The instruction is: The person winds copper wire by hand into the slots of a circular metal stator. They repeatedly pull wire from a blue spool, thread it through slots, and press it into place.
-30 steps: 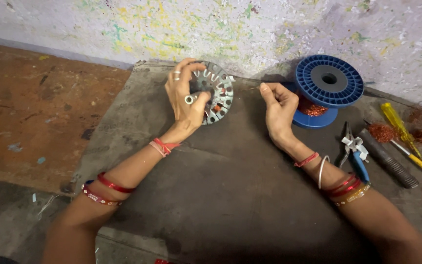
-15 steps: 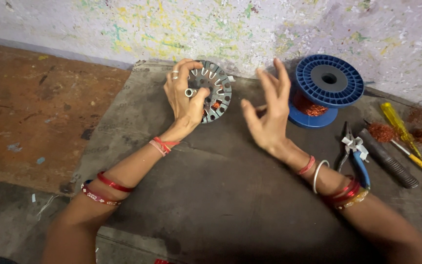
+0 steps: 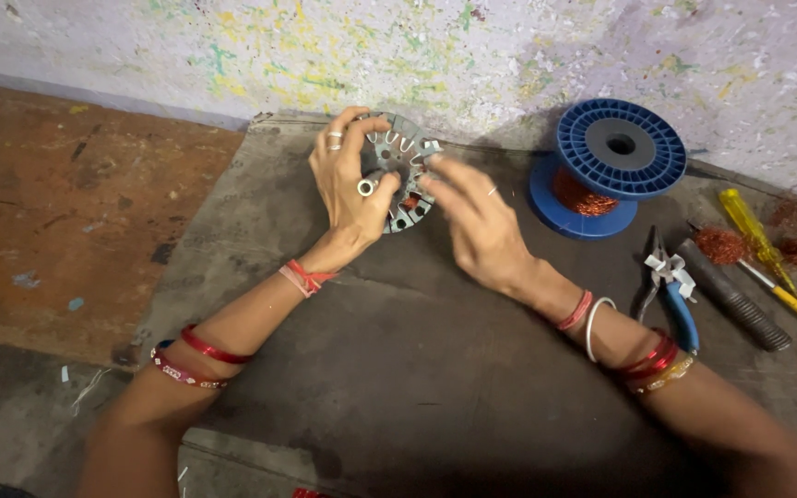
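My left hand (image 3: pixel 348 189) grips a round grey slotted metal core (image 3: pixel 405 175) with white slot liners and a short metal shaft, held upright on its edge over a dark mat (image 3: pixel 389 369). My right hand (image 3: pixel 474 214) is at the core's right side, blurred, with its fingers against the slots. Whether it pinches a thin copper wire I cannot tell. Both wrists wear red bangles and thread.
A blue plastic spool (image 3: pixel 606 166) of copper wire stands right of the core. Blue-handled pliers (image 3: pixel 671 290), a dark ridged rod (image 3: pixel 733 295), a yellow-handled screwdriver (image 3: pixel 767 254) and copper wire scraps (image 3: pixel 719 244) lie at the right. A paint-speckled wall (image 3: pixel 417 46) runs behind; worn reddish floor (image 3: pixel 48 203) lies left.
My right hand swung out from the core with fingers spread, then came back left onto its slots. My left hand kept hold of the core in the same place.
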